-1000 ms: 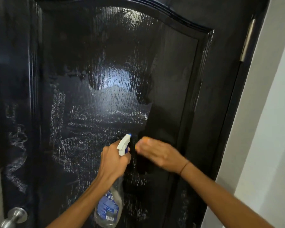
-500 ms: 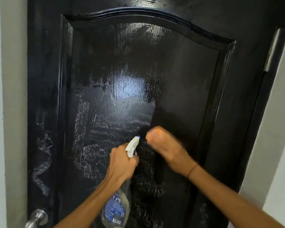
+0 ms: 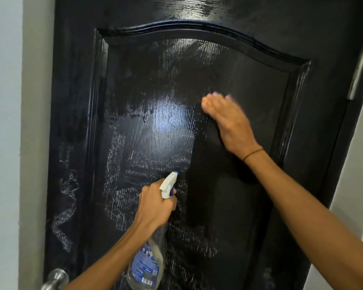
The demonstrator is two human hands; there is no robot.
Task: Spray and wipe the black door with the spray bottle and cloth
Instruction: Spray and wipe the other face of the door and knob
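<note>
The black door [image 3: 228, 65] fills the view, its arched panel streaked with wet spray marks around the middle and lower left. My left hand [image 3: 155, 206] grips the neck of the clear spray bottle [image 3: 147, 266], which has a blue label. Its white nozzle [image 3: 169, 186] points up at the panel. My right hand [image 3: 228, 120] lies flat against the panel, upper right of the bottle, fingers blurred. A sliver of orange cloth [image 3: 204, 99] shows at the thumb side; the rest is hidden under the palm.
A silver door knob [image 3: 56, 278] sits at the bottom left. A metal hinge [image 3: 357, 74] is on the door's right edge. Pale walls [image 3: 6, 122] flank the door on both sides.
My right hand has swept up and to the right across the panel, away from the nozzle. The left hand holds the bottle in much the same place. The view has tilted upward.
</note>
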